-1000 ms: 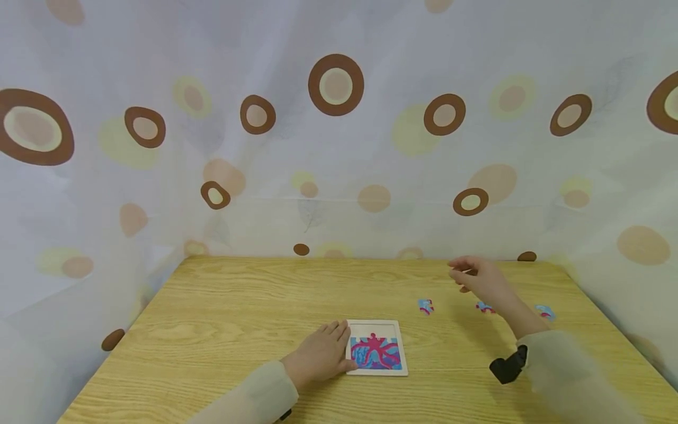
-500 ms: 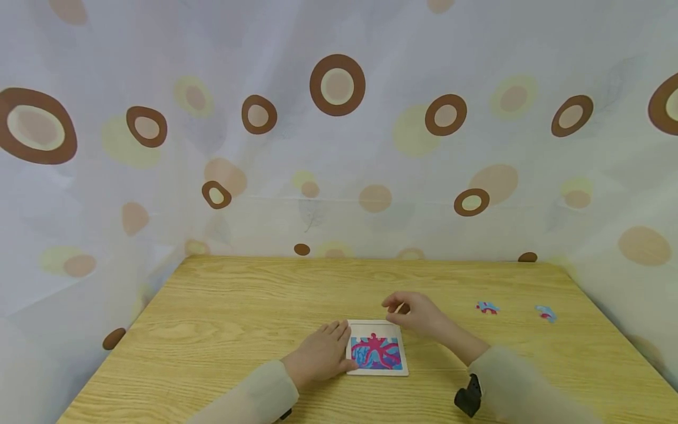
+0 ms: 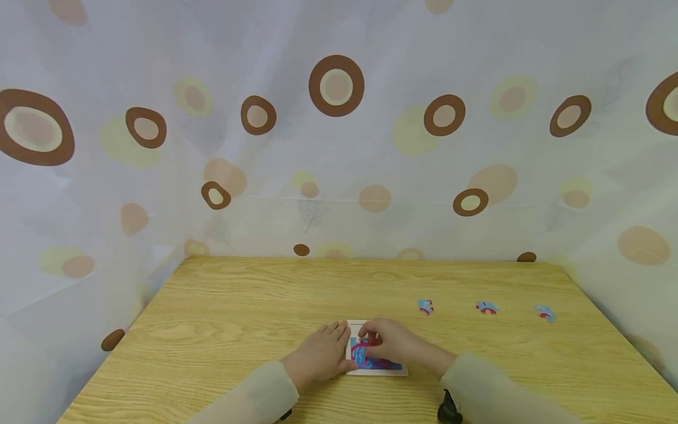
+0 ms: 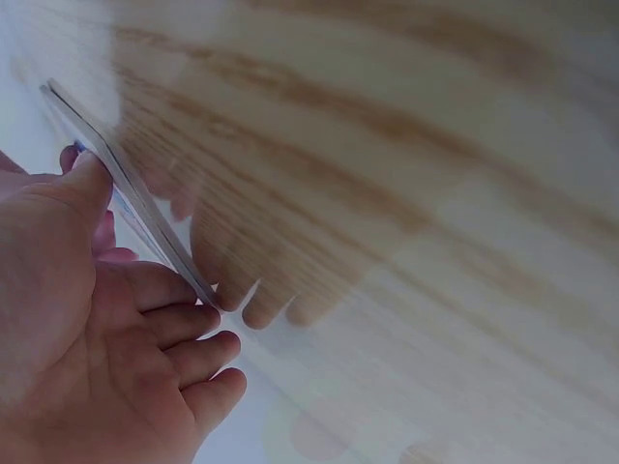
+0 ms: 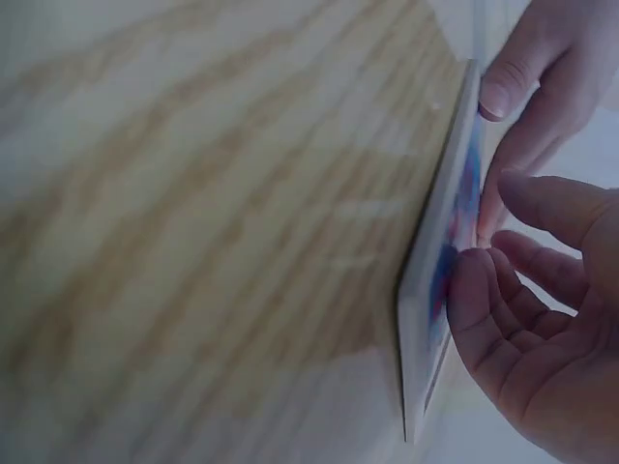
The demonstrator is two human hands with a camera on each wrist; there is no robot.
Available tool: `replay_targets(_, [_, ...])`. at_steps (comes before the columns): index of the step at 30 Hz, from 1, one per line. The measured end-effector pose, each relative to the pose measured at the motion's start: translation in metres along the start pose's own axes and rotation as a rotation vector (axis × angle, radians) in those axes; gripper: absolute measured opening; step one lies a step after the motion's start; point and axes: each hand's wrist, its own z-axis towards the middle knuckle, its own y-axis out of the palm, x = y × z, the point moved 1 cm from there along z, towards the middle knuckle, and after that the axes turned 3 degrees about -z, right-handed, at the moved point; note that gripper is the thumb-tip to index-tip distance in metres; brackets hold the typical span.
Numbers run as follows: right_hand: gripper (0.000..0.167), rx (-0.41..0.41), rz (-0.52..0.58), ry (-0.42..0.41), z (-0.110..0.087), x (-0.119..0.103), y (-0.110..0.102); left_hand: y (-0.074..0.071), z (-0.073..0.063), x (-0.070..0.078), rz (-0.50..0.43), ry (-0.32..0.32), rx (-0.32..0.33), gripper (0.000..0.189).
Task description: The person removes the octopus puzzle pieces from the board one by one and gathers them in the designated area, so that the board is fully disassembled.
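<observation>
A square white puzzle frame lies on the wooden table, with a blue and pink octopus picture in it. My left hand rests flat along the frame's left edge; its thumb touches the lower left corner. Over the right half of the picture is my right hand, palm down with fingers bent. It hides much of the octopus. In the right wrist view, the bent fingers touch the picture side of the frame, the thumb stands apart from them, and no loose piece shows between them.
Three loose puzzle pieces lie in a row to the right: one near the frame, a middle piece and a far right piece. A spotted white curtain closes off the table's back and sides.
My right hand has moved left and down, from above the loose pieces, past the frame's upper right corner, onto the picture. The left hand has stayed put.
</observation>
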Motion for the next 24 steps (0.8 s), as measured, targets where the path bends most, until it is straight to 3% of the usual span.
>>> replay_targets(5, [0.019,0.01,-0.063,0.051,0.002,0.0001,0.0043,0.0007,0.0004,0.0004,0.012,0.003,0.01,0.071])
replay_targets(11, [0.017,0.012,-0.061,0.077,0.0045,0.0036,0.0064,-0.0002,-0.0003,0.0008,0.027,0.01,0.021,0.071])
replay_targets(24, [0.011,0.08,0.084,0.069,0.0038,0.0052,0.0056,0.0037,0.0006,-0.0005,-0.013,0.008,0.024,0.071])
